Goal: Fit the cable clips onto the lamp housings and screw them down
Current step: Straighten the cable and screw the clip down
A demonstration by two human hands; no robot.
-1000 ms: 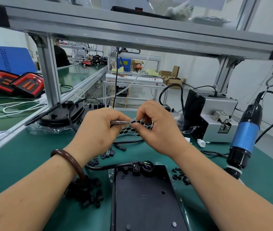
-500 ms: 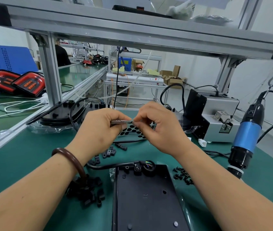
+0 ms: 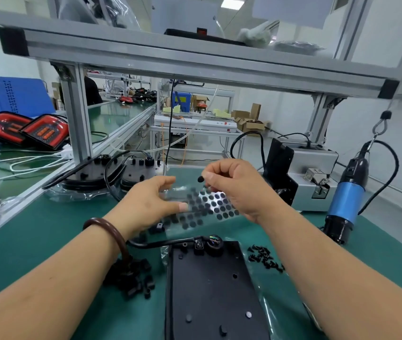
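Right hand point(image 3: 239, 190) pinches peeled black dot sticker point(image 3: 200, 179) thumb-to-forefinger, above sticker sheet point(image 3: 209, 204). Left hand point(image 3: 146, 204) holds sheet edge, fingers loosely spread, blurred. Lamp housing point(image 3: 209, 290) flat below; cable clips point(image 3: 133, 278) heaped at its left. Pinch dot lightly by rim, press flat over housing hole.

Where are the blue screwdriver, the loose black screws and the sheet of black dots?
Blue screwdriver point(image 3: 346, 200): head view, on its blue barrel.
Black screws point(image 3: 265, 257): head view, middle of the pile.
Dot sheet point(image 3: 216, 204): head view, its dotted middle.

Screwdriver point(image 3: 347, 200) hanging right, clips point(image 3: 131, 278) piled left
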